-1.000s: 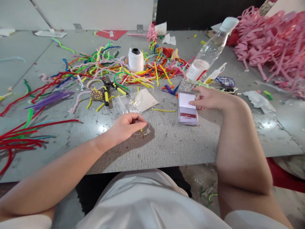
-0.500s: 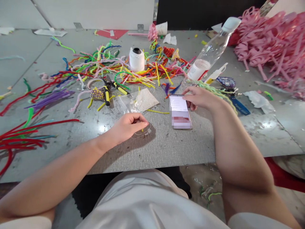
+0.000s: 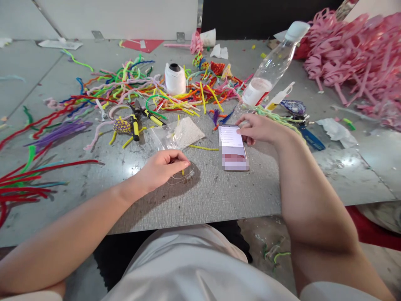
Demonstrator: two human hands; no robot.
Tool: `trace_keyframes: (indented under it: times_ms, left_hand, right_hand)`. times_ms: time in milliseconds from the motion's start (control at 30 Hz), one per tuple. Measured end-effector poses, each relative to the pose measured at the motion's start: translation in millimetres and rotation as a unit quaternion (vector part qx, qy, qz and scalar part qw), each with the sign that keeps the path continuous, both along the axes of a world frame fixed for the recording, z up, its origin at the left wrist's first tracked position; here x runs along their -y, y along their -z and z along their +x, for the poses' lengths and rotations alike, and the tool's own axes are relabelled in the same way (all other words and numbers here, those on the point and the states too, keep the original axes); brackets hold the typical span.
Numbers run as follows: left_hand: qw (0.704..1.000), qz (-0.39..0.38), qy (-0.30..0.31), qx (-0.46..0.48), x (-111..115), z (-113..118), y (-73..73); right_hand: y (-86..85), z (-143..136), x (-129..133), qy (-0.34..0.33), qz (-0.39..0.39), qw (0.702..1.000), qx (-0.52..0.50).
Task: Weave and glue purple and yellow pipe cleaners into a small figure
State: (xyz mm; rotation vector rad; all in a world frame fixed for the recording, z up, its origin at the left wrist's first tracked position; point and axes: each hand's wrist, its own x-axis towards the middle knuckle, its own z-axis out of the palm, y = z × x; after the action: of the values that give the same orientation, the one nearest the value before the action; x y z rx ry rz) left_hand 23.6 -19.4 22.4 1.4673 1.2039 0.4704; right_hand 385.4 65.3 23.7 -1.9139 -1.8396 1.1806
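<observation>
My left hand (image 3: 163,167) is closed in a pinch on a thin pale thread, whose loose loops (image 3: 188,177) hang below the fingertips. A short yellow piece shows under them. My right hand (image 3: 257,130) is at the upper right side of a lit phone (image 3: 232,142) lying on the table. One fingertip touches its screen; other fingers are bent beside its edge, partly hidden. Just beyond my left hand lies a clear zip bag (image 3: 166,136) with small white beads (image 3: 189,131). Yellow-handled pliers (image 3: 135,125) lie further left, by a yellow-and-purple beaded piece (image 3: 122,125).
A white thread spool (image 3: 175,81) stands among many coloured pipe cleaners (image 3: 125,83). A clear bottle (image 3: 269,69) rises behind my right hand. Pink ribbons (image 3: 354,58) are heaped at the far right. Red pipe cleaners (image 3: 25,194) lie at the left; the table's front edge (image 3: 200,221) is near my body.
The whole view has shifted slightly, so the table things appear a little further left. A fingertip of my right hand has come down onto the phone screen. My left hand keeps its pinch.
</observation>
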Motion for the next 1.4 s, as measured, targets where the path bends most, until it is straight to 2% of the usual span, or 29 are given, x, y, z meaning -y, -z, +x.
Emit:
trace_keyframes:
  times_ms: [367,700,933,1067,1300,1400]
  left_hand:
    - [1.000,-0.006,-0.004,0.000,-1,-1,1.1]
    - [1.000,-0.007,-0.004,0.003,-2,-1,1.4]
    - [1.000,-0.010,-0.007,0.005,-2,-1,3.1]
    - [1.000,-0.009,-0.006,0.007,-2,-1,2.1]
    - [1.000,-0.010,-0.002,0.004,-2,-1,3.3]
    - [1.000,-0.011,-0.001,0.001,-2,-2,4.1]
  right_hand:
    - [3.2,7,-3,-0.041,-0.020,0.998,-0.054]
    - [0.1,-4,-1,0.005,-0.004,1.000,-0.021]
    - [-4.2,3,0,-0.034,-0.021,0.998,-0.038]
    - [-7.8,6,1,-0.038,-0.028,0.998,-0.031]
    - [2.6,2,-5,-0.012,-0.011,1.000,-0.015]
    - [0.4,5,-5,-0.018,-0.020,0.999,-0.034]
